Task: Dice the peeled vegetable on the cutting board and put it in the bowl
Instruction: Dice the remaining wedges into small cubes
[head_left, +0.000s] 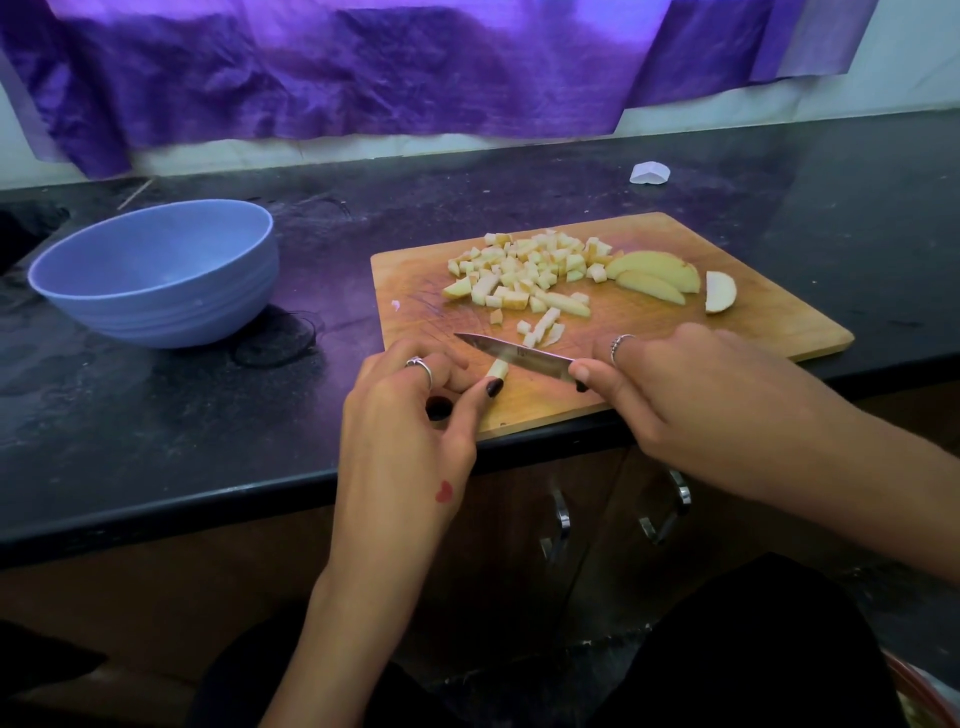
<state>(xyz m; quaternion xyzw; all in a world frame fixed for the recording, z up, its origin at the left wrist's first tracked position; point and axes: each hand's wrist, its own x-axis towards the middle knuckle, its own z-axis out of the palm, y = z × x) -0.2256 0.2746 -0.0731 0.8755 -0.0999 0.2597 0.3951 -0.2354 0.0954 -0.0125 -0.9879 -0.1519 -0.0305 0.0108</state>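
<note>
- Two hands working at near edge of cutting board: left hand pinching a veg strip w/ thumb + fingers
- right hand gripping knife, blade lying across strip, tip pointing left
- diced pile + slices sitting beyond both hands
- bowl sitting on counter, far left of left hand

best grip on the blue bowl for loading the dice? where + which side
Take the blue bowl at its rim, on the edge nearest the cutting board, thumb inside and fingers outside. It stands upright and looks empty, with the rim fully exposed. The rounded wall narrows toward the base, so a side clasp would likely slip. The left hand is closer.
</note>
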